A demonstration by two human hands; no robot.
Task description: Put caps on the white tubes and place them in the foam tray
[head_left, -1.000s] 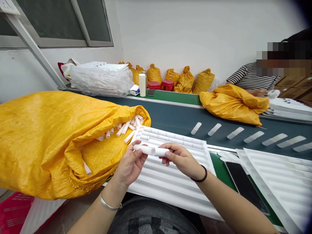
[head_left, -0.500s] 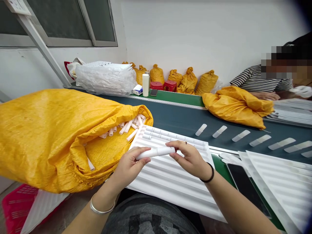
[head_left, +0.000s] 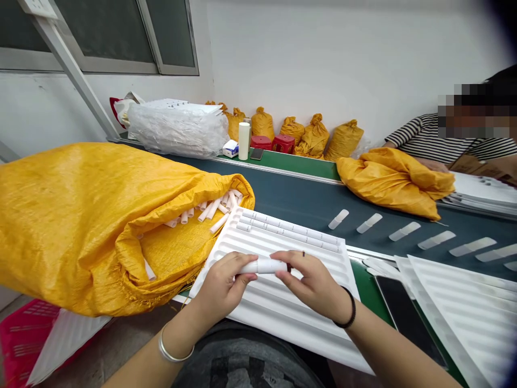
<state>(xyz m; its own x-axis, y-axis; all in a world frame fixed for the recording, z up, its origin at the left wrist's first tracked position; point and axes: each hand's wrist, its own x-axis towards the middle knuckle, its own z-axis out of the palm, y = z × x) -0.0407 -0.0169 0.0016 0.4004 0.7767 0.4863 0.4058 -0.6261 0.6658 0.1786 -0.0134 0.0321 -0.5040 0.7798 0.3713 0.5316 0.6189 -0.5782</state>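
And just like that, both halves of this white tube have come into line: a second ago they met askew, now I see one straight, level piece with a faint seam. My left hand pinches one end, my right hand the other, over the middle of the grooved tray on the table's near edge. I'd call that a joined pair, though my left hand hides how snugly it's seated.
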